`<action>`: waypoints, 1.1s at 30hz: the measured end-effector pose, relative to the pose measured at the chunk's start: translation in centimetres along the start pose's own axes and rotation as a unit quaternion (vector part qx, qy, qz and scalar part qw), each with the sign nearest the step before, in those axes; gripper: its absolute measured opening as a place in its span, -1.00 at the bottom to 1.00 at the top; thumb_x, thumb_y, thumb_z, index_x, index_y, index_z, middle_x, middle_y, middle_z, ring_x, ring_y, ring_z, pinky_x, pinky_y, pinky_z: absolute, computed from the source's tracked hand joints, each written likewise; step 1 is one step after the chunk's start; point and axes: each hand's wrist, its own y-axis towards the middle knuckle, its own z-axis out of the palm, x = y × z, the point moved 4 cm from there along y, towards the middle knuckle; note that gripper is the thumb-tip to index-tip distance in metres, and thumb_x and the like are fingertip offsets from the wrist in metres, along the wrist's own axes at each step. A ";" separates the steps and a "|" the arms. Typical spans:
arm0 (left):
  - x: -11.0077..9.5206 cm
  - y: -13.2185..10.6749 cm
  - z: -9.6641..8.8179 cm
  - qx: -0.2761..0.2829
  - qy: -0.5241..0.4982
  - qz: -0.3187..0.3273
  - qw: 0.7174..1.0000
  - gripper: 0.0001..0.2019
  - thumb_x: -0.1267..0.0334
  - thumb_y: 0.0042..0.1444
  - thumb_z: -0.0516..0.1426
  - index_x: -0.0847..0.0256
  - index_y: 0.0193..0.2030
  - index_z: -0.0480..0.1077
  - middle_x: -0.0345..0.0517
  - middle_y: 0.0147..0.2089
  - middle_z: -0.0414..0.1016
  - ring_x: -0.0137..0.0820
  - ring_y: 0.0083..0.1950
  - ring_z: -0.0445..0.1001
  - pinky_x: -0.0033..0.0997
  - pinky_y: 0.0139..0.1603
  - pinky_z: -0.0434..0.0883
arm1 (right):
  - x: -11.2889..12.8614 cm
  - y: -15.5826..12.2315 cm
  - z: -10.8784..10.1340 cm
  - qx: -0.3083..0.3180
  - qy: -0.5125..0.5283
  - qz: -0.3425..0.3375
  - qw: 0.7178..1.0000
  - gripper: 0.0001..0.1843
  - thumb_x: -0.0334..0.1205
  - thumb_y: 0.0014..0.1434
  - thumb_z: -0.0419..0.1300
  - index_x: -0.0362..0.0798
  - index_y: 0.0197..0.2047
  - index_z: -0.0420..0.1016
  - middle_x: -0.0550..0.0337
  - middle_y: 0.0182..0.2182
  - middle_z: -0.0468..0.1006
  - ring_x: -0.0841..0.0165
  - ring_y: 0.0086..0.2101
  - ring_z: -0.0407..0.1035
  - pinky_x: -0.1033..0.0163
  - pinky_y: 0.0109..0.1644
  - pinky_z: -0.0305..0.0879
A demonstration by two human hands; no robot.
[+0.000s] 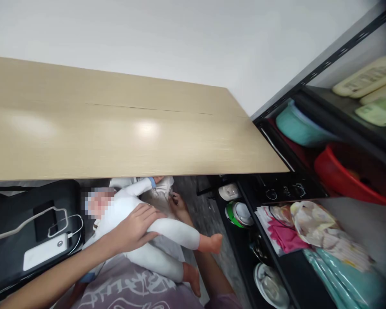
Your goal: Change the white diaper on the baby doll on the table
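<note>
Room: pale wall behind a light wooden desk point(116, 137) that fills the upper view; the person sits below its near edge.
Far left: a black bag point(16, 223) carries a white power bank point(45, 253) with a looped white cable point(56, 216).
Doll: the doll point(125, 206) lies across the person's lap, head to the left, legs to the right.
Left hand: the left hand point(135, 227) lies palm down on the doll's middle; its grip is loose, fingers spread and draped over the body, pressing rather than closing.
Right hand: the right hand point(179, 207) sits at the white cloth point(162, 189) by the doll's raised arm; fingers curl, but I cannot tell whether the grip has closed on it.
Progress: a white suit covers body, arms and legs; the feet point(214, 242) are bare.
Right: a black shelf rack point(266, 240) holds a teal basin point(296, 126), a red basin point(344, 171) and folded cloths point(318, 231).
</note>
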 end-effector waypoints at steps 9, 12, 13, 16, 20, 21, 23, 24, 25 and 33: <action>0.1 0.0 0.2 -0.020 0.002 0.015 1.000 -0.50 0.04 0.63 0.13 -0.08 0.62 0.29 0.03 0.23 0.68 -0.01 0.23 0.62 0.07 0.30 0.53 | 3.2 0.1 1.7 0.067 -0.214 -0.150 0.963 -0.45 0.05 0.55 0.19 -0.04 0.45 0.51 -0.18 0.48 0.50 -0.01 0.48 0.33 -0.21 0.61 0.25; 0.1 0.1 0.3 -0.020 0.008 0.023 0.999 -0.50 0.05 0.64 0.13 -0.02 0.62 0.29 0.05 0.26 0.67 -0.03 0.23 0.62 0.05 0.29 0.53 | 3.9 2.3 5.5 0.156 -0.299 -0.110 0.935 -0.23 0.03 0.44 0.35 -0.10 0.58 0.39 -0.21 0.62 0.33 -0.09 0.61 0.11 -0.25 0.72 0.03; 0.1 0.1 0.3 -0.021 0.014 0.025 0.999 -0.50 0.05 0.64 0.13 0.01 0.62 0.29 0.06 0.26 0.67 -0.03 0.23 0.62 0.05 0.29 0.52 | 3.9 2.8 6.4 0.171 -0.313 -0.097 0.929 -0.17 0.03 0.40 0.39 -0.11 0.61 0.36 -0.21 0.64 0.30 -0.12 0.63 0.07 -0.27 0.73 -0.02; 0.1 -0.2 0.2 -0.025 0.026 0.022 0.999 -0.51 0.05 0.65 0.12 0.06 0.61 0.32 0.08 0.25 0.67 -0.02 0.24 0.61 0.06 0.32 0.51 | 3.3 3.8 7.0 0.183 -0.317 -0.076 0.927 -0.12 0.01 0.42 0.35 -0.13 0.66 0.28 -0.24 0.66 0.25 -0.17 0.64 0.05 -0.30 0.71 -0.01; 0.0 -0.5 0.2 -0.030 0.025 0.019 0.999 -0.52 0.07 0.66 0.09 0.06 0.60 0.34 0.09 0.22 0.68 -0.02 0.25 0.61 0.07 0.33 0.51 | 1.3 3.7 5.1 0.178 -0.314 -0.042 0.932 -0.18 -0.04 0.47 0.24 -0.17 0.67 0.27 -0.28 0.68 0.22 -0.20 0.63 0.10 -0.37 0.70 0.01; 0.0 -0.5 0.2 -0.031 0.023 0.019 0.999 -0.52 0.07 0.66 0.09 0.06 0.59 0.34 0.08 0.22 0.68 -0.02 0.25 0.61 0.06 0.33 0.50 | 0.9 3.6 4.6 0.176 -0.310 -0.036 0.934 -0.18 -0.05 0.46 0.23 -0.19 0.67 0.28 -0.30 0.67 0.22 -0.20 0.63 0.11 -0.37 0.70 0.02; 0.0 -0.4 0.3 -0.029 0.020 0.019 0.999 -0.52 0.06 0.65 0.10 0.06 0.59 0.34 0.08 0.22 0.68 -0.02 0.26 0.61 0.06 0.33 0.50 | 0.5 3.2 3.8 0.173 -0.300 -0.031 0.937 -0.19 -0.04 0.46 0.24 -0.24 0.64 0.32 -0.34 0.64 0.27 -0.19 0.62 0.16 -0.32 0.69 0.10; 0.0 -0.4 0.3 -0.027 0.018 0.018 0.999 -0.52 0.07 0.65 0.11 0.06 0.59 0.34 0.07 0.22 0.68 -0.02 0.26 0.61 0.06 0.33 0.50 | 0.5 2.9 3.3 0.172 -0.297 -0.030 0.939 -0.20 -0.04 0.46 0.23 -0.25 0.63 0.33 -0.35 0.63 0.31 -0.17 0.61 0.18 -0.29 0.69 0.14; 0.1 -0.3 0.4 -0.023 0.017 0.019 0.999 -0.52 0.07 0.64 0.11 0.06 0.59 0.34 0.07 0.22 0.68 -0.02 0.26 0.60 0.06 0.32 0.51 | 0.8 2.6 2.9 0.165 -0.292 -0.034 0.941 -0.21 -0.03 0.47 0.23 -0.24 0.62 0.34 -0.35 0.61 0.34 -0.15 0.60 0.21 -0.27 0.68 0.17; 0.3 0.1 0.6 -0.002 0.019 0.030 0.999 -0.50 0.14 0.57 0.17 -0.03 0.58 0.36 0.01 0.24 0.69 -0.03 0.20 0.58 0.07 0.33 0.47 | 12.0 -0.4 -1.3 0.070 -0.129 -0.325 0.934 -0.45 -0.09 0.59 0.21 0.08 0.56 0.42 -0.07 0.38 0.61 0.05 0.39 0.47 -0.20 0.55 0.40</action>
